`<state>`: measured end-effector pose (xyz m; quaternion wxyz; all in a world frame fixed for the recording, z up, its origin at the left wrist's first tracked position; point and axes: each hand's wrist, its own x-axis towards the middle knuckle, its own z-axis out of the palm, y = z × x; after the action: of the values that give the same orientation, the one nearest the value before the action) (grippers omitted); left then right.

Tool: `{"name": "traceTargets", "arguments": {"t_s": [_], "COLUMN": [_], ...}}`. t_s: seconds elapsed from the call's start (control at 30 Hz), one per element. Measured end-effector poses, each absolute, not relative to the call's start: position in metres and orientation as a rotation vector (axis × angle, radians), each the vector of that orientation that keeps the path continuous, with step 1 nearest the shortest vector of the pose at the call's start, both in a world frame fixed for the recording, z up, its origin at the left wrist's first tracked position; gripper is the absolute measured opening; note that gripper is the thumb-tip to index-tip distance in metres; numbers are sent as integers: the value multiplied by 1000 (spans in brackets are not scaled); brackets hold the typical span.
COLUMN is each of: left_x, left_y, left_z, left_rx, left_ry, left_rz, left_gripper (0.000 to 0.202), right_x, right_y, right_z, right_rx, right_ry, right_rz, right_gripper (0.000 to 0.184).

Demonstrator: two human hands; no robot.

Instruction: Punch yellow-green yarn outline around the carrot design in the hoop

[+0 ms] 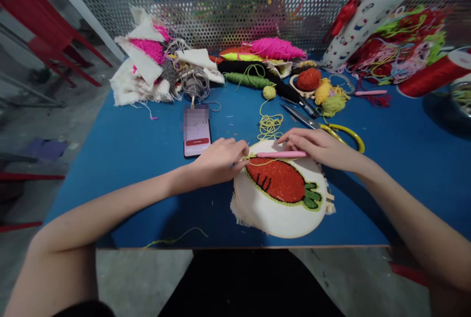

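Observation:
A round embroidery hoop (283, 221) with white cloth lies near the table's front edge, bearing a stitched orange carrot (281, 179) with black outlines and green leaves. Across the carrot's upper edge is a pink punch needle (281, 154), its thin end toward my left hand (224, 159). That hand is closed in a pinch at the hoop's left rim, by a yellow-green yarn strand (270, 162). My right hand (309, 146) rests over the hoop's upper right, fingers loosely stretched out, close to the punch needle's thick end. Whether it touches the needle is unclear.
Behind the hoop lie loose yellow-green yarn (270, 125) and yellow-handled scissors (346, 135). A phone (197, 133) is left of them. Cloth scraps (138, 69), yarn bundles (274, 48) and a tumbler (362, 27) line the perforated metal panel (206, 3). A red thread spool (430, 76) is at right.

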<state>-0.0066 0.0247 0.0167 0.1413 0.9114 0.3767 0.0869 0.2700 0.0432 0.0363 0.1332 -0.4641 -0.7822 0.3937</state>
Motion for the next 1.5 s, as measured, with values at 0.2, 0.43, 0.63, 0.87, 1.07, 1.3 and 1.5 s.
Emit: {"name": "traceTargets", "arguments": {"t_s": [0.2,0.43,0.63,0.87,1.07,1.3,1.5], "left_x": [2,16,-7,-16,-15,-10,6], "left_y": [28,20,-8,-28,-34,-30,-20], "left_z": [31,45,29,16,16,13,6], "left_rx": [2487,2278,2520,2332,2181,1872,1624], "left_ry": [1081,985,1150,1412,1347,1251,1105], "left_rz": [684,1140,816,433,512,668,888], "left_gripper": [8,21,29,30,36,32,35], "right_x": [250,228,265,298,311,298,271], "right_y": [56,65,84,68,25,-3,-7], "right_z": [40,56,46,34,55,31,21], "right_rx": [-1135,-908,-1219,-1605,-1886,-1462,-1441], "right_ry": [-2111,-2131,-1332,-1987,-2044,-1621,-1514], "right_rz": [1199,1588,1374,519,184,1870,1737], "right_gripper": [53,24,11,35,40,39,40]}}
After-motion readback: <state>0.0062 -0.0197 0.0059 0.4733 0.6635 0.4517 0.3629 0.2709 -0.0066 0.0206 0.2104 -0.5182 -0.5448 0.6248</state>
